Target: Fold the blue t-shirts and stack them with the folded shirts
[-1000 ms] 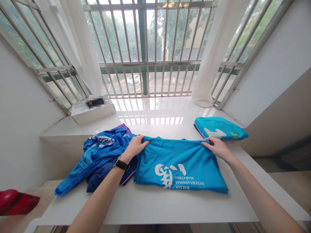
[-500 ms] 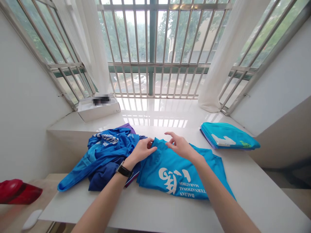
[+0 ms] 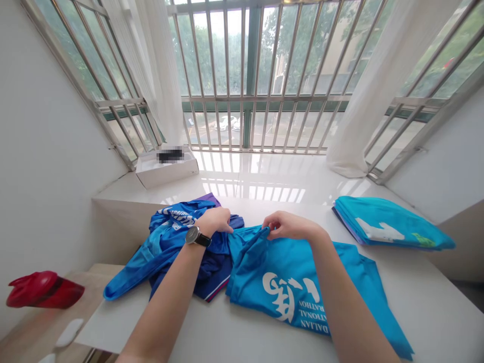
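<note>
A turquoise-blue T-shirt (image 3: 298, 272) with white lettering lies partly folded on the white table, its print upside down to me. My left hand (image 3: 216, 221), with a watch on the wrist, pinches the shirt's far left corner. With thumb and fingers closed, my right hand (image 3: 289, 225) grips a raised fold along the far edge. Left of the shirt, and partly behind my left forearm, sits a crumpled heap of blue clothes (image 3: 181, 227) with navy and purple pieces. At the right lies a stack of folded shirts (image 3: 393, 222), a turquoise one on top.
An open white box (image 3: 168, 174) with a blurred dark item stands on the sill (image 3: 264, 174) at the back left. White curtains (image 3: 353, 121) hang before the barred window. A red object (image 3: 45, 290) and a white mouse-like item (image 3: 69, 333) lie low at the left.
My right hand has closed on the shirt's far edge and lifted a fold. My left hand has turned over, knuckles up, at the corner. The view has swung slightly left.
</note>
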Motion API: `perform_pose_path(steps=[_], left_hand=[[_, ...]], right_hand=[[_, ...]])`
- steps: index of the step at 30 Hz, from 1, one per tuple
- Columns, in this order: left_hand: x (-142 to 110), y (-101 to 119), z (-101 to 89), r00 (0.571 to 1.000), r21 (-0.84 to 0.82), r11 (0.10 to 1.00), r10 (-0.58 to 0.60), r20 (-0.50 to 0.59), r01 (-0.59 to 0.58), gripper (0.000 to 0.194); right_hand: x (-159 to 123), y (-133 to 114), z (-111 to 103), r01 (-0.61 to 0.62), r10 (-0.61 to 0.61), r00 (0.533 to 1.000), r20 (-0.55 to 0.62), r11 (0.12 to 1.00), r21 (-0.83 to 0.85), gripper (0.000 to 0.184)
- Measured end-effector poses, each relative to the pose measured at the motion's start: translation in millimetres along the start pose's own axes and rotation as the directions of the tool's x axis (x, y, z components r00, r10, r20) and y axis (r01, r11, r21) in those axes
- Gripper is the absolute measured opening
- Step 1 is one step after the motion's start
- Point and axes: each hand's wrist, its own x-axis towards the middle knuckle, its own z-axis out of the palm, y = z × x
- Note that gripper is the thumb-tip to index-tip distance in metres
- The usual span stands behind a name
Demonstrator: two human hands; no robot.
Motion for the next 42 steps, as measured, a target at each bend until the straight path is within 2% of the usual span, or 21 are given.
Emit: perform_pose_path(steps=[1,3,8,11,13,17,21,25,29,33,38,42], left_hand=[[4,0,-2.0,0.998,0.01,1.0,-0.011,0.067,0.01,0.03],[11,1,-1.7,0.991,0.001,1.0,-0.009,0.132,0.009,0.038],[21,-3,8.3,0.99,0.024,0.999,0.038,0.136,-0.042,0.031],[23,-9,9.7,0.978,-0.106,0.988,0.128,0.165,-0.111,0.02],[23,-9,8.4,0.961,-0.245,0.96,0.19,0.199,-0.14,0.021],[24,7,11.7,0.946,-0.432,0.887,0.265,0.188,-0.163,0.029],[34,33,30.8,0.959,-0.473,0.867,0.246,0.14,-0.153,0.028],[42,44,46.7,0.967,-0.525,0.844,0.216,0.138,-0.113,0.031],[41,38,44.7,0.935,-0.624,0.772,0.298,0.191,-0.118,0.033],[41,26,40.1,0.896,-0.708,0.7,0.37,0.245,-0.096,0.024],[49,14,43.6,0.917,-0.721,0.691,0.323,0.234,-0.06,0.012],[48,10,40.2,0.934,-0.701,0.713,0.266,0.241,-0.022,0.02]], right_hand=[[-1,-2,-1,-0.002,0.002,1.0,0.006,1.0,0.002,0.023],[-4,-4,-3,-0.008,0.007,1.0,0.019,1.0,0.023,0.023],[-17,-4,-11,-0.038,0.037,0.999,0.036,0.999,0.036,0.027],[-24,-5,-16,-0.007,0.007,1.0,0.011,1.0,0.009,0.023],[-26,-7,-17,0.003,-0.004,1.0,-0.022,1.0,-0.015,0.023],[-26,-10,-15,0.027,-0.032,0.995,-0.092,0.998,-0.049,0.022],[-23,-8,-11,0.087,-0.089,0.993,-0.075,0.996,-0.029,0.018],[-17,-7,-8,0.056,-0.061,0.995,-0.076,0.996,-0.062,0.018],[-6,-5,-2,0.102,-0.106,0.991,-0.082,0.993,-0.053,0.02],[18,6,12,0.124,-0.13,0.98,-0.147,0.991,-0.053,0.022],[51,26,38,0.068,-0.089,0.967,-0.239,0.993,-0.093,0.019],[66,36,53,0.056,-0.086,0.959,-0.271,0.992,-0.117,0.016]])
